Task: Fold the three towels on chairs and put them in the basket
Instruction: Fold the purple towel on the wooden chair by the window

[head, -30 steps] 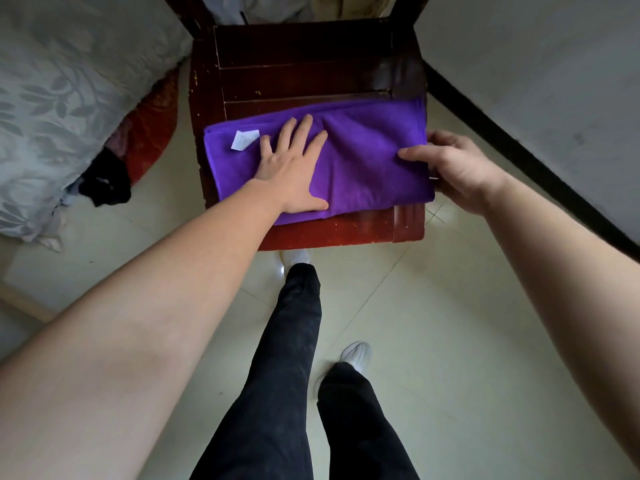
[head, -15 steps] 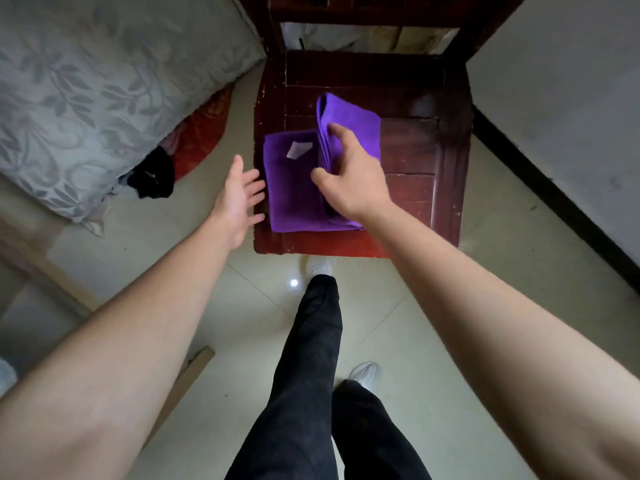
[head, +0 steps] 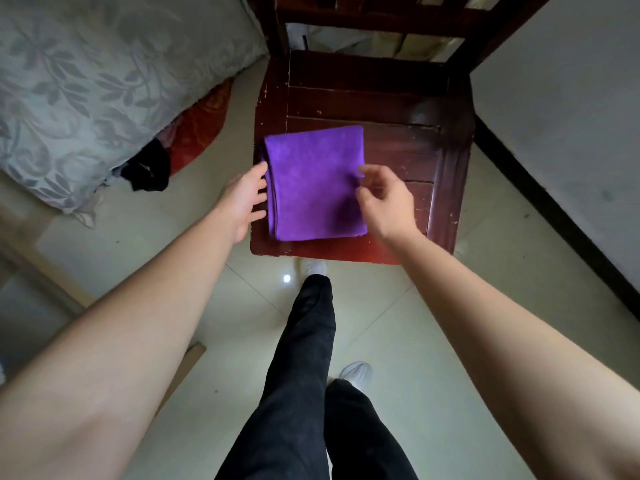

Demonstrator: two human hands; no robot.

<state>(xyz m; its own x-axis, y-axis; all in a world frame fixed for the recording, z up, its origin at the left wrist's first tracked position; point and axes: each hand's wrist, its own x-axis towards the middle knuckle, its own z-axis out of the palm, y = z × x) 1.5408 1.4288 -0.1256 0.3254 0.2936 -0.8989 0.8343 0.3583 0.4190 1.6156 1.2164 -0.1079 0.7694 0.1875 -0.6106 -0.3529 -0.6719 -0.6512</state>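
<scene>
Purple towel [head: 313, 183] folded square, flat on near-left of chair seat [head: 398, 133] | left hand [head: 242, 199] fingers spread, tips touching towel's left edge | right hand [head: 386, 199] loosely curled, thumb and forefinger parted, at right edge, nothing pinched

A grey leaf-patterned bedcover [head: 86, 81] hangs left, above a black garment [head: 149, 171] on pale floor tiles [head: 450, 341].

- Purple towel [head: 313, 181]: folded to a compact, near-square stack, lying flat.
- Sits on my side of the dark wooden chair [head: 381, 109] seat, toward its left; layered edges show along the towel's left side.
</scene>
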